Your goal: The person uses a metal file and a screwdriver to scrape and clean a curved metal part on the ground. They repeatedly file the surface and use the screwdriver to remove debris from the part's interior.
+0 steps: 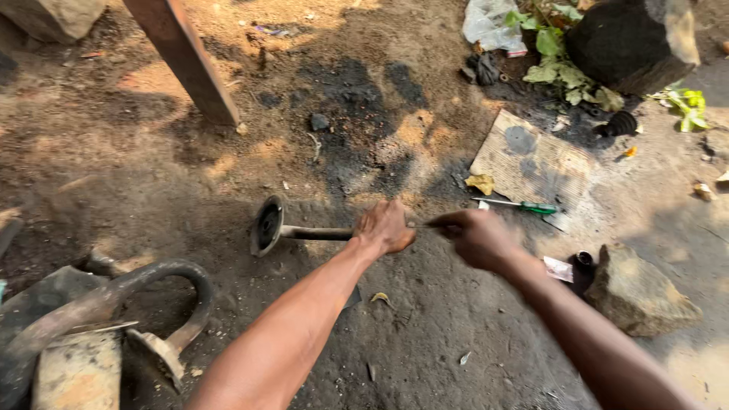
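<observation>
While gripping a metal shaft (315,233) above oily ground (425,334): left hand (385,228) clenched around it, right hand (477,238) clenched on the thin end.
Beyond, green screwdriver (524,206) on cardboard (531,167); stone (638,292) just right; curved pipe (144,285) far left.

The shaft (304,231) lies across the dirt (425,334) — left hand (385,228) on it, right hand (477,237) just right. Behind them lies a board (531,167), a screwdriver (524,206) at its near edge — a rock (642,292) right.
</observation>
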